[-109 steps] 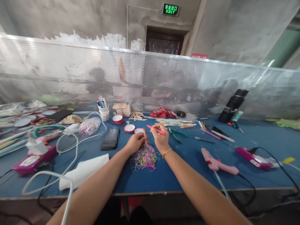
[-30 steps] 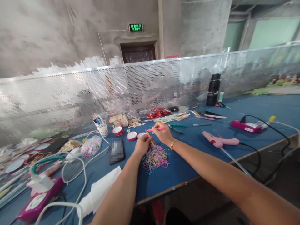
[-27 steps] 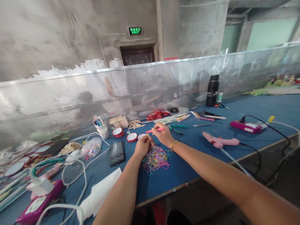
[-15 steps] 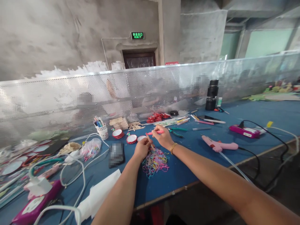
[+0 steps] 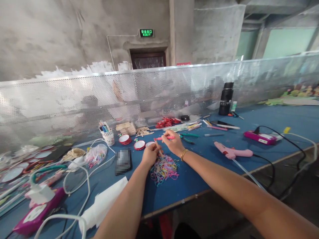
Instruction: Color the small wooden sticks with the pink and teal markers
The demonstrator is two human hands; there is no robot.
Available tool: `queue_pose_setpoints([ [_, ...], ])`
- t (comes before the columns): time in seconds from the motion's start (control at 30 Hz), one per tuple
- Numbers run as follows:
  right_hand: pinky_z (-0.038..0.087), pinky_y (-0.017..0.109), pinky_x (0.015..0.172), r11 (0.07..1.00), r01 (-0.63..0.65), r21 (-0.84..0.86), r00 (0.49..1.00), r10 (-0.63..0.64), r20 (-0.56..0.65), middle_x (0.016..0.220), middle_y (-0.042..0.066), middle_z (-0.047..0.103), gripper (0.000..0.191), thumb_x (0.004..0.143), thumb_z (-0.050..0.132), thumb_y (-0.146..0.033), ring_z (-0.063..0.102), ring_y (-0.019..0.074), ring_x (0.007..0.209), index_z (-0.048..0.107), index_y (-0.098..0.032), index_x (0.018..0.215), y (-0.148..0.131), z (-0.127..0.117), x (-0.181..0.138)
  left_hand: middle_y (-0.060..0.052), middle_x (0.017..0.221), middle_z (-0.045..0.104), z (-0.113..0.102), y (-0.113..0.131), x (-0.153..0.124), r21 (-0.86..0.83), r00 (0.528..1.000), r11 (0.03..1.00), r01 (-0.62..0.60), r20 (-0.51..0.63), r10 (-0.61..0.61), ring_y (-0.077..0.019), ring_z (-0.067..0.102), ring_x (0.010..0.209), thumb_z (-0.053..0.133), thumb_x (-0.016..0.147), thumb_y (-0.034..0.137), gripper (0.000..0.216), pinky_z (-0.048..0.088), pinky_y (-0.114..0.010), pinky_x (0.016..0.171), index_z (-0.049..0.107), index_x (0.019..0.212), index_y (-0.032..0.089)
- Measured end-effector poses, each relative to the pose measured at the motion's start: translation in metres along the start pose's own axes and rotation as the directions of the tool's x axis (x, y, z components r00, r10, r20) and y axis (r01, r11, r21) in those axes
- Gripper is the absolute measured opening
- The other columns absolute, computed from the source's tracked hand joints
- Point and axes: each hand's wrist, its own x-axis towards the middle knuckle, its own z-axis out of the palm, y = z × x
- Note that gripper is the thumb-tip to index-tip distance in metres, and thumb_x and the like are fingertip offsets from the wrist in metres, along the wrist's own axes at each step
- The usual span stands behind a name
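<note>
On the table (image 5: 171, 199), a black bottle (image 5: 226, 99) stood far right, a pink glue gun (image 5: 233, 152) lay nearer right, and a string heap (image 5: 164, 169) crowded the near side of the left hand (image 5: 150, 154), whose grip pinched a wooden stick (image 5: 156, 142). The right hand's (image 5: 173, 143) grip held a pink pen (image 5: 170, 137) by the stick's far end. Since the earliest frame, the view had swung right; both holds remained.

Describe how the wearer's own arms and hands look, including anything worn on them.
Both the left hand and right hand are ungloved. The right wrist wears a gold-coloured bracelet with a chain-like texture; nothing shows on the left wrist. No sleeves are visible on the forearms. Fine details, such as nails, are too small to tell.
</note>
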Motion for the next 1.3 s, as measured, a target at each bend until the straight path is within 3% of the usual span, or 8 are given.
queue_pose_setpoints([
  [0.43, 0.042, 0.027, 0.063, 1.0, 0.02, -0.01, 1.0, -0.02, -0.003, 0.062, -0.001, 0.059, 0.02, 0.083, 0.055, -0.032, 0.052, 0.015, 0.061, 0.05, -0.023, 0.066, -0.0012, -0.0017, 0.0007, 0.0, 0.066, 0.066, -0.0025, -0.0018, 0.0035, 0.039, 1.0, 0.999, -0.026, 0.007, 0.026, -0.0087, 0.052, 0.049, 0.058, 0.081, 0.026, 0.01, 0.036, -0.02, 0.048, 0.06, 0.083, 0.016],
  [1.3, 0.043, 0.029, 0.065, 0.998, 0.051, -0.03, 0.999, -0.051, 0.01, 0.064, 0.0, 0.06, 0.019, 0.084, 0.055, -0.031, 0.053, 0.0158, 0.062, 0.052, -0.023, 0.066, -0.0022, -0.0023, -0.0001, 0.0, 0.067, 0.066, -0.0019, -0.0079, 0.0058, 0.021, 0.999, 0.999, -0.031, 0.019, 0.031, -0.0095, 0.054, 0.048, 0.061, 0.082, 0.029, 0.011, 0.037, -0.022, 0.048, 0.059, 0.082, 0.018],
])
